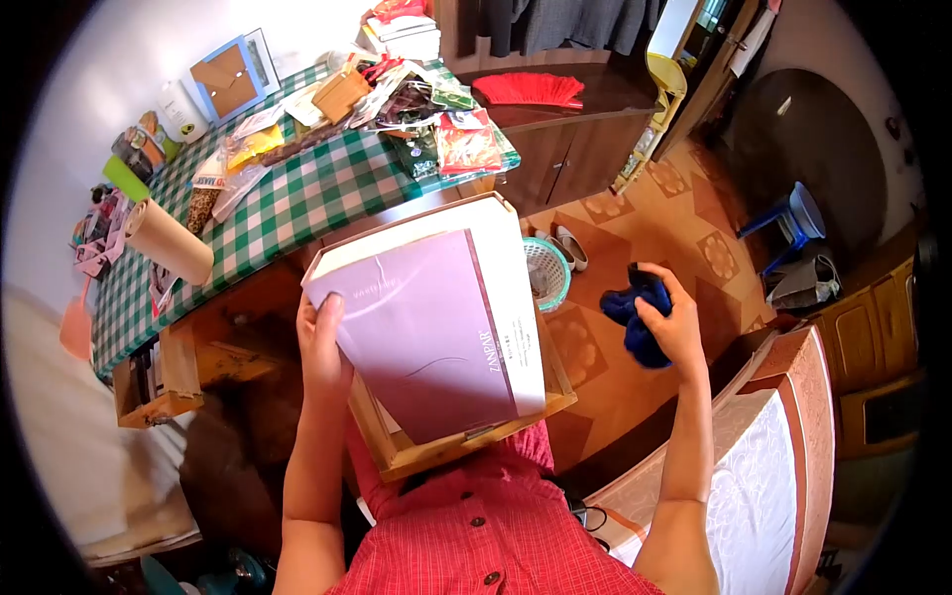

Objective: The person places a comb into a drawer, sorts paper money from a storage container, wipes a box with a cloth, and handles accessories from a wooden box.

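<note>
My left hand grips the left edge of a flat purple and white box lettered ZANPAR, thumb on top and fingers underneath. The box lies tilted over an open wooden drawer in front of my body, hiding most of its inside. Off to the right, my right hand is closed on a dark blue, soft, velvety cloth item, held in the air above the floor. Its exact kind cannot be made out.
A green checked tablecloth bears plastic packets, a brown paper roll and a blue picture frame. Another drawer stands open at left. A turquoise basket and shoes are on the floor; a bed is right.
</note>
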`<state>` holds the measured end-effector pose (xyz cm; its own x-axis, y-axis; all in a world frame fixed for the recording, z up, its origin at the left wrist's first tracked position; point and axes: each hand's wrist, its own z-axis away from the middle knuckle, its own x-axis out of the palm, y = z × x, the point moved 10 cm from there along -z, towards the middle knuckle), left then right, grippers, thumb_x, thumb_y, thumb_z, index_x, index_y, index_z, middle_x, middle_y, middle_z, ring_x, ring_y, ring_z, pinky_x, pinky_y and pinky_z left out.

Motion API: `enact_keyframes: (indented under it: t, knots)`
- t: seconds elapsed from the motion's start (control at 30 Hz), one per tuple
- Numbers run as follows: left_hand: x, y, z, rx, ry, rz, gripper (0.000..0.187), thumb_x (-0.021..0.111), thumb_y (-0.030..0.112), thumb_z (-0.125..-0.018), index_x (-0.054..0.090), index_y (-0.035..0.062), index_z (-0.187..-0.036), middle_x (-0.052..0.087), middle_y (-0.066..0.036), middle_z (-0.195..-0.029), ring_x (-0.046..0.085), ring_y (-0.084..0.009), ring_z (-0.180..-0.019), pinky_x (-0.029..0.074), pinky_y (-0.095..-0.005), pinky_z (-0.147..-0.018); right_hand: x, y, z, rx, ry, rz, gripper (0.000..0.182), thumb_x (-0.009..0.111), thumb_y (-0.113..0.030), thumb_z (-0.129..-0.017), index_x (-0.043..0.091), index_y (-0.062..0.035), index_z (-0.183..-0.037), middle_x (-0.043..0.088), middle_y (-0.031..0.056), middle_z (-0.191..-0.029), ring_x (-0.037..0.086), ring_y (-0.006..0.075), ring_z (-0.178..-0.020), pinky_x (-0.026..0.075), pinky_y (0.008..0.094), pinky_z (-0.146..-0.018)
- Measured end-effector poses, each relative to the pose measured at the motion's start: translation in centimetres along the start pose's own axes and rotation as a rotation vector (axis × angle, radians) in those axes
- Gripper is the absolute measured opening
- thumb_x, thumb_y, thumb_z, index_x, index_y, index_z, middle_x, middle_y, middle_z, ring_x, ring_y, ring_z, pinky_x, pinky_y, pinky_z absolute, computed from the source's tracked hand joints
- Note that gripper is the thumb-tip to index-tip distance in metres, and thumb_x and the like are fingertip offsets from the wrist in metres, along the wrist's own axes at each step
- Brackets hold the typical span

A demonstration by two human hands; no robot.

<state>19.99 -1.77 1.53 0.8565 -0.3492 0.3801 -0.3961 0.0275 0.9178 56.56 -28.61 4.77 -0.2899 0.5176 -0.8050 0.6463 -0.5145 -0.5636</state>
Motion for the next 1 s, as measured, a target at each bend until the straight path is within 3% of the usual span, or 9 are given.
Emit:
enact_keyframes:
  t: [0.07,0.13,0.27,0.47,0.5,0.63,0.87,0.97,1.0]
  knots:
    - [1.1,-0.9,-0.8,-0.076,-0.111,0.115,0.046,0.056,0.023,-0.09,0.047,-0.0025,-0.128,0.059,-0.01,-0.118,0.057,-0.017,-0.106,0.043,-0.0308,-0.093,1.5,-4.0,0.2,-0.173,-0.17,-0.634,0.033,0.061,-0.008,-0.081,0.063,-0.0026,-0.114,0.067,0.0095,-0.104,0.063,0.02,-0.091,0.048,0.0303,-0.082]
    - [1.4,-1.3,-1.3,-0.084,-0.113,0.139,0.04,0.054,0.022,-0.093,0.05,-0.0028,-0.124,0.061,-0.009,-0.113,0.059,-0.0159,-0.102,0.045,-0.0298,-0.091,3.6,-5.2,0.1,-0.09,-0.356,-0.71,0.038,0.054,0.002,-0.085,0.057,-0.0029,-0.123,0.064,0.0064,-0.107,0.061,0.0131,-0.091,0.048,0.0259,-0.081]
    - [2.7,-2.0,-1.4,-0.17,-0.09,0.214,0.043,0.053,0.021,-0.094,0.045,0.0015,-0.132,0.058,-0.008,-0.117,0.057,-0.0147,-0.105,0.045,-0.0283,-0.09,0.8,-10.2,-0.3,-0.022,-0.092,-0.954,0.029,0.062,-0.004,-0.087,0.06,-0.0015,-0.116,0.065,0.0058,-0.099,0.061,0.0113,-0.089,0.049,0.0228,-0.076]
    - [1.8,-2.8,-1.4,-0.175,-0.112,0.173,0.048,0.051,0.019,-0.094,0.039,0.0069,-0.139,0.056,-0.006,-0.118,0.056,-0.0141,-0.106,0.046,-0.0288,-0.09,2.6,-19.9,3.5,-0.774,-0.215,-0.171,0.033,0.081,-0.008,-0.064,0.072,-0.0124,-0.096,0.044,0.019,-0.14,0.045,0.0334,-0.128,0.039,0.0394,-0.103]
    - [1.8,-3.1,-1.2,-0.216,-0.125,0.154,0.048,0.05,0.018,-0.094,0.039,0.0068,-0.14,0.057,-0.006,-0.117,0.056,-0.0137,-0.104,0.046,-0.0282,-0.089,3.4,-19.8,3.7,-0.824,-0.242,-0.2,0.05,0.082,-0.01,-0.063,0.066,-0.0115,-0.111,0.037,0.0198,-0.144,0.038,0.0357,-0.133,0.034,0.0392,-0.107]
    - [2.2,-3.9,-0.2,-0.307,-0.161,0.112,0.046,0.048,0.014,-0.093,0.042,0.0064,-0.139,0.058,-0.007,-0.115,0.057,-0.0127,-0.1,0.047,-0.0261,-0.086,5.2,-17.2,1.2,-0.511,-0.39,-0.51,0.087,0.082,-0.011,-0.062,0.039,-0.0123,-0.138,0.044,0.0183,-0.136,0.046,0.0367,-0.124,0.036,0.0387,-0.104]
    - [2.6,-5.4,0.7,-0.306,-0.188,0.034,0.046,0.053,0.007,-0.09,0.047,0.005,-0.135,0.057,-0.006,-0.112,0.057,-0.0112,-0.096,0.047,-0.0237,-0.082,7.8,-15.3,0.6,-0.6,-0.281,-0.402,0.038,0.074,-0.008,-0.074,0.059,-0.0046,-0.109,0.063,0.0144,-0.105,0.061,0.0262,-0.098,0.046,0.0349,-0.086]
    - [2.7,-6.7,1.0,-0.378,-0.193,0.005,0.05,0.057,0.007,-0.088,0.046,0.006,-0.136,0.056,-0.006,-0.11,0.055,-0.0106,-0.095,0.046,-0.0242,-0.082,8.0,-12.2,-1.5,-0.353,-0.066,-0.569,0.022,0.069,-0.012,-0.086,0.059,-0.0047,-0.103,0.064,0.0073,-0.086,0.06,0.0146,-0.078,0.047,0.0274,-0.074]
    - [2.9,-6.8,1.1,-0.383,-0.214,-0.043,0.05,0.057,0.009,-0.087,0.047,0.007,-0.136,0.056,-0.006,-0.109,0.054,-0.0109,-0.095,0.045,-0.0248,-0.083,9.8,-9.6,-1.9,-0.015,-0.236,-0.702,0.018,0.064,-0.016,-0.091,0.057,-0.0055,-0.103,0.064,0.0068,-0.087,0.06,0.0128,-0.075,0.048,0.025,-0.07]
